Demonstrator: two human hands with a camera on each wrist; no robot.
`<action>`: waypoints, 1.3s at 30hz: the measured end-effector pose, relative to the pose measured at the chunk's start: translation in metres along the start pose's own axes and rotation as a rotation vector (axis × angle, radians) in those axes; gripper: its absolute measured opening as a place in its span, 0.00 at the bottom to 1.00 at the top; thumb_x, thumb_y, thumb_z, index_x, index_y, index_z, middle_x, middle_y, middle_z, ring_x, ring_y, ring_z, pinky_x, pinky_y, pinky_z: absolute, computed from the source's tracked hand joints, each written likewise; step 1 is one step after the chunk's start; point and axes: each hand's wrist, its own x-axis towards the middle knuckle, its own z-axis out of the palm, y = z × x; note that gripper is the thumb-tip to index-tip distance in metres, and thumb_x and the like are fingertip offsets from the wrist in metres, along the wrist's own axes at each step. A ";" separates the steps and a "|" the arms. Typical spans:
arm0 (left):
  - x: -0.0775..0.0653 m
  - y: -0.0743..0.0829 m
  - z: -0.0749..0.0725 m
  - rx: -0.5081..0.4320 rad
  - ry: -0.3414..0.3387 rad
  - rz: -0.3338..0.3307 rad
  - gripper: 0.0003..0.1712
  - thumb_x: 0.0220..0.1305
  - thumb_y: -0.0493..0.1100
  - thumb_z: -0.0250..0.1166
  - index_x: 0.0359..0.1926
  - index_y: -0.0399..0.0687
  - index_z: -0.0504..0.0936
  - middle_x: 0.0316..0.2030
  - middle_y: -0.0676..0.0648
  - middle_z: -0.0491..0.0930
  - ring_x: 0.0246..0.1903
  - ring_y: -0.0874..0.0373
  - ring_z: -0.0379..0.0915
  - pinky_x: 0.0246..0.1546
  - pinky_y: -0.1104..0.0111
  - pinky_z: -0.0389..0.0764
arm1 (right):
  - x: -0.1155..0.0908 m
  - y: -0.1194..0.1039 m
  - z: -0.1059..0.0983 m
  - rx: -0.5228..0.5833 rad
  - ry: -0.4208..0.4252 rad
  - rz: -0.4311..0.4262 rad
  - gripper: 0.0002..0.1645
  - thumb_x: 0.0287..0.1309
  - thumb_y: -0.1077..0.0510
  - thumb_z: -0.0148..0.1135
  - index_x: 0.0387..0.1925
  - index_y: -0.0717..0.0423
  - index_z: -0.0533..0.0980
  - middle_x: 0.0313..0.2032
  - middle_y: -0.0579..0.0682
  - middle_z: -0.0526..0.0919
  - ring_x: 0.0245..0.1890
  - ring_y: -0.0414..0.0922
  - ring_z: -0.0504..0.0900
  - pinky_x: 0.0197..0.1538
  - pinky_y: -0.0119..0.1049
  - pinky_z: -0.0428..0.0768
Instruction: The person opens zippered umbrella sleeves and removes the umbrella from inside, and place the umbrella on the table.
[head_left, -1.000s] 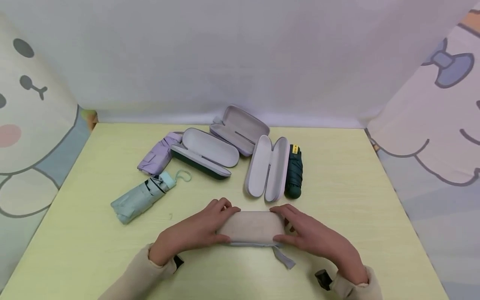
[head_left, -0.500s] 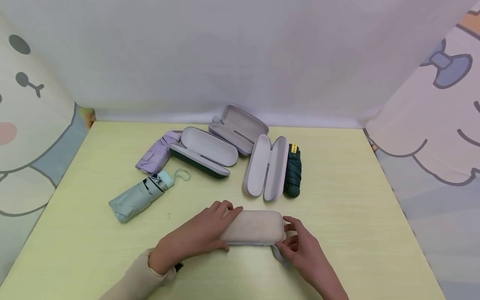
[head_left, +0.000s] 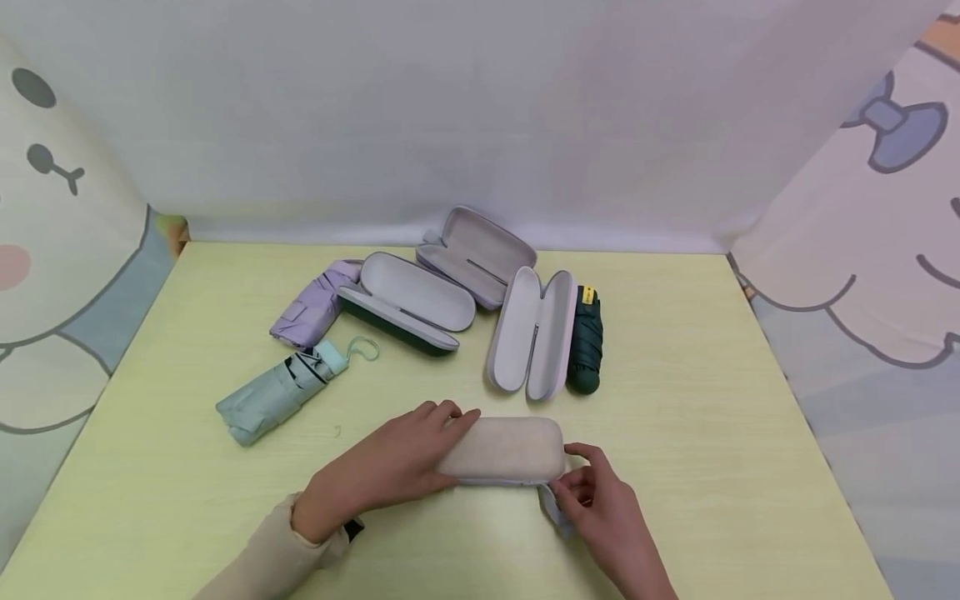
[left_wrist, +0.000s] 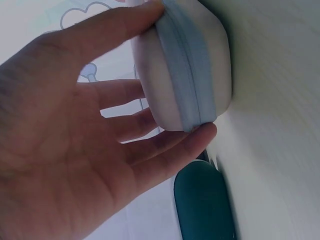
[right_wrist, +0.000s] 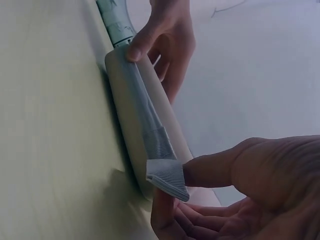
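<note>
A beige zip case (head_left: 510, 450) lies on the table at the front middle. My left hand (head_left: 390, 462) grips its left end, thumb on the near side and fingers over the far side. In the left wrist view, a grey-blue zipper band (left_wrist: 187, 65) runs around the case's wall. My right hand (head_left: 607, 517) is at the right end. In the right wrist view, its thumb and a finger pinch the ribbed grey fabric tab (right_wrist: 167, 175) at the end of the zipper band. The zipper looks closed along the visible side.
Behind the case lie three glasses cases with raised lids: a dark green one (head_left: 416, 300), a grey-lilac one (head_left: 487, 250) and a pale one (head_left: 532, 333). Folded umbrellas lie about them: lilac (head_left: 318, 304), mint (head_left: 281, 396) and dark green (head_left: 587, 346).
My right hand has let go of the case's right end and dropped to the near corner, where it now pinches the fabric tab. The left hand stays on the left end.
</note>
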 end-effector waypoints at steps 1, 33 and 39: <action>0.000 0.000 0.000 0.002 0.002 -0.005 0.43 0.59 0.52 0.77 0.71 0.43 0.72 0.54 0.47 0.79 0.47 0.54 0.77 0.45 0.64 0.84 | 0.000 -0.001 0.001 0.008 0.007 -0.008 0.27 0.64 0.61 0.72 0.62 0.51 0.74 0.32 0.43 0.85 0.29 0.34 0.79 0.35 0.27 0.77; 0.004 0.019 0.012 0.152 0.035 -0.008 0.43 0.62 0.60 0.74 0.74 0.56 0.69 0.63 0.49 0.76 0.62 0.50 0.73 0.56 0.54 0.80 | -0.011 -0.006 0.002 -0.291 0.088 -0.177 0.16 0.55 0.64 0.76 0.29 0.38 0.80 0.26 0.32 0.80 0.26 0.28 0.74 0.33 0.27 0.76; 0.003 0.018 0.011 0.167 0.045 0.002 0.43 0.61 0.60 0.76 0.73 0.56 0.70 0.62 0.49 0.77 0.60 0.49 0.74 0.54 0.56 0.81 | -0.011 -0.005 0.001 -0.323 0.111 -0.192 0.16 0.55 0.62 0.77 0.29 0.37 0.79 0.27 0.32 0.81 0.26 0.27 0.75 0.32 0.27 0.76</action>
